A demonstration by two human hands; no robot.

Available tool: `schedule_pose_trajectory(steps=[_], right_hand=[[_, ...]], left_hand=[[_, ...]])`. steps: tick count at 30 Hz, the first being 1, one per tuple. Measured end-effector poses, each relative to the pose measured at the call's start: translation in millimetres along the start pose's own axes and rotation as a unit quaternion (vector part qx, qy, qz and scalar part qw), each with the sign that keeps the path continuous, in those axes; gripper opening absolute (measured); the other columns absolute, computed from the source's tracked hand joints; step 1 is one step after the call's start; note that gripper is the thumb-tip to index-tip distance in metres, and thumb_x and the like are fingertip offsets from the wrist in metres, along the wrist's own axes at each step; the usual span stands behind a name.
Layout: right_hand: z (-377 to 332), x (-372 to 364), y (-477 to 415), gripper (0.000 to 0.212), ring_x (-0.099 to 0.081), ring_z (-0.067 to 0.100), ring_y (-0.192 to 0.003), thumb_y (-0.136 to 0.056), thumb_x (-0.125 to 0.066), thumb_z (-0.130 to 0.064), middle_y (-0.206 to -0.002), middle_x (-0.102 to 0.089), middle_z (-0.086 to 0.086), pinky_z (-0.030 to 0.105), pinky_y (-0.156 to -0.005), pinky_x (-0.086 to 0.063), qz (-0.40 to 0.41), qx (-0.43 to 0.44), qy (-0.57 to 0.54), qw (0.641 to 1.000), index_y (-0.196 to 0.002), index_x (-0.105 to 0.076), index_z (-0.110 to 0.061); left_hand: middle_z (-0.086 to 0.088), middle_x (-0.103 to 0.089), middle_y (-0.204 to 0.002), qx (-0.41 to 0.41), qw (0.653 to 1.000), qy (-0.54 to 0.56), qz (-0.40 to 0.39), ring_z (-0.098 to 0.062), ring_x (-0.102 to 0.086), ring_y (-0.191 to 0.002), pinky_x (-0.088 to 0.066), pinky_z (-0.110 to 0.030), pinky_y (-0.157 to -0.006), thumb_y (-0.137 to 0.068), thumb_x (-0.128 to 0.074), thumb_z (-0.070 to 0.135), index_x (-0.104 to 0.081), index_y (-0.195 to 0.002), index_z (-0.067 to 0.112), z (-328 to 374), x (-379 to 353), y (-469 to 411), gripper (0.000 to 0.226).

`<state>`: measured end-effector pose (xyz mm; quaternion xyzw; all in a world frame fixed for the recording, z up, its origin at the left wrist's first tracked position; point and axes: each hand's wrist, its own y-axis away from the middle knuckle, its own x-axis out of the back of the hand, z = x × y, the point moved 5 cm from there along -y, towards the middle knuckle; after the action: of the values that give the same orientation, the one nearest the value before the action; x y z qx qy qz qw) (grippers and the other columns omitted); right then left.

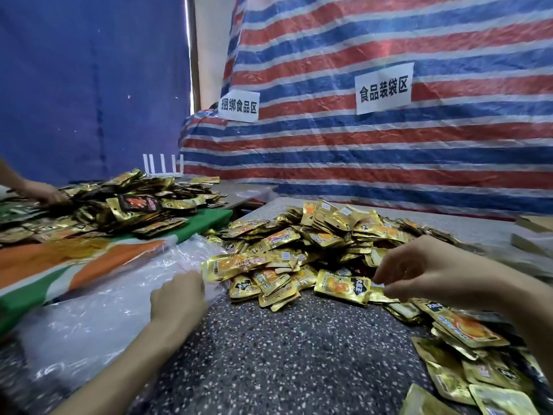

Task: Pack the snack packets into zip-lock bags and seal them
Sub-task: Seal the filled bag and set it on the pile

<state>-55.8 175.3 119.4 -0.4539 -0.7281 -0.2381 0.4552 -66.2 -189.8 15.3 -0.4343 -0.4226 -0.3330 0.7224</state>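
Snack packets (pixel 299 253) heaped centre-right: light, slick foil; pinch a sealed edge. Right hand (pixel 434 271) curled over them, grip unclear. Left hand (pixel 178 298) curled on flimsy zip-lock bags (pixel 89 319), near left; hold unclear.

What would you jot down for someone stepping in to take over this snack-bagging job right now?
Left hand: curled on the clear zip-lock bags; whether it grips one is unclear.
Right hand: pinches a gold snack packet at the near edge of the packet pile.
The pile lies on the speckled table, the bags to its left.
Done: no filled or sealed bag in view.
Left: fill the bags and seal them.
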Motion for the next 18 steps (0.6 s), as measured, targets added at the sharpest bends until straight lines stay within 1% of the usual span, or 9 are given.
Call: schedule_pose_trajectory(steps=[2, 4, 6, 8, 9, 12, 14, 16, 18], right_hand=[[0, 0, 1, 0.008, -0.070, 0.010, -0.079, -0.086, -0.076, -0.025, -0.087, -0.075, -0.003, 0.036, -0.079, -0.058, -0.001, -0.002, 0.000, 1.000, -0.093, -0.075, -0.028], [1, 2, 1, 0.006, -0.070, 0.009, -0.078, -0.087, -0.075, -0.026, -0.085, -0.075, -0.004, 0.034, -0.077, -0.058, 0.000, -0.002, 0.008, 1.000, -0.092, -0.075, -0.029], [3, 4, 2, 0.004, -0.070, 0.007, -0.077, -0.089, -0.071, -0.028, -0.083, -0.075, -0.008, 0.030, -0.075, -0.058, 0.008, -0.005, 0.016, 1.000, -0.092, -0.075, -0.028], [4, 6, 2, 0.014, -0.070, 0.006, -0.074, -0.093, -0.065, -0.033, -0.082, -0.075, -0.008, 0.024, -0.070, -0.057, 0.030, -0.011, 0.000, 0.999, -0.091, -0.075, -0.023], [4, 8, 1, 0.022, -0.069, 0.006, -0.070, -0.095, -0.061, -0.036, -0.081, -0.076, -0.006, 0.022, -0.066, -0.055, 0.045, -0.017, -0.023, 0.999, -0.090, -0.075, -0.020], [6, 12, 0, 0.050, -0.067, 0.016, -0.065, -0.086, -0.052, -0.055, -0.076, -0.075, 0.003, 0.031, -0.063, -0.051, 0.089, -0.055, -0.170, 0.980, -0.090, -0.073, -0.009], [7, 16, 1, 0.065, -0.066, 0.017, -0.061, -0.079, -0.046, -0.065, -0.073, -0.074, 0.005, 0.030, -0.058, -0.051, 0.114, -0.082, -0.251, 0.958, -0.089, -0.071, -0.006], [10, 21, 3, 0.071, -0.065, 0.017, -0.058, -0.084, -0.041, -0.072, -0.073, -0.073, 0.007, 0.024, -0.048, -0.050, 0.135, -0.115, -0.303, 0.936, -0.086, -0.070, -0.007], [15, 25, 6, 0.072, -0.064, 0.016, -0.058, -0.089, -0.039, -0.075, -0.074, -0.072, 0.007, 0.022, -0.046, -0.047, 0.145, -0.140, -0.341, 0.918, -0.085, -0.069, -0.009]], left_hand=[[0.004, -0.065, -0.077, 0.007, 1.000, 0.027, -0.002, -0.023, -0.062, -0.079, -0.037, -0.032, -0.066, -0.082, -0.067, 0.022, -0.062, -0.072, 0.022, 7, 8, -1, 0.011], [0.005, -0.064, -0.071, 0.008, 0.999, 0.043, -0.008, -0.021, -0.060, -0.074, -0.036, -0.031, -0.066, -0.083, -0.073, 0.036, -0.059, -0.067, 0.021, 14, 16, -3, 0.027], [0.004, -0.061, -0.069, -0.012, 0.998, 0.055, 0.022, -0.022, -0.059, -0.074, -0.037, -0.033, -0.067, -0.092, -0.064, 0.040, -0.054, -0.069, 0.020, 27, 28, -4, 0.033], [0.004, -0.060, -0.070, -0.057, 0.991, 0.098, 0.078, -0.023, -0.060, -0.076, -0.040, -0.035, -0.067, -0.099, -0.055, 0.036, -0.051, -0.075, 0.021, 49, 46, -1, 0.028], [0.004, -0.060, -0.070, -0.092, 0.981, 0.135, 0.101, -0.021, -0.060, -0.072, -0.043, -0.035, -0.065, -0.100, -0.054, 0.033, -0.052, -0.078, 0.022, 63, 56, 3, 0.024], [0.006, -0.067, -0.073, -0.228, 0.929, 0.242, 0.164, -0.016, -0.064, -0.063, -0.055, -0.041, -0.060, -0.099, -0.056, 0.023, -0.055, -0.089, 0.023, 118, 84, 23, 0.010], [0.007, -0.069, -0.078, -0.326, 0.877, 0.301, 0.185, -0.012, -0.065, -0.064, -0.055, -0.038, -0.056, -0.097, -0.059, 0.013, -0.057, -0.092, 0.022, 156, 99, 40, 0.010], [0.007, -0.069, -0.080, -0.404, 0.828, 0.345, 0.179, -0.007, -0.064, -0.065, -0.055, -0.030, -0.053, -0.093, -0.063, 0.005, -0.060, -0.093, 0.019, 192, 108, 56, 0.014], [0.005, -0.070, -0.081, -0.457, 0.791, 0.385, 0.132, -0.008, -0.066, -0.068, -0.058, -0.033, -0.055, -0.089, -0.066, 0.002, -0.063, -0.090, 0.016, 224, 108, 65, 0.014]])
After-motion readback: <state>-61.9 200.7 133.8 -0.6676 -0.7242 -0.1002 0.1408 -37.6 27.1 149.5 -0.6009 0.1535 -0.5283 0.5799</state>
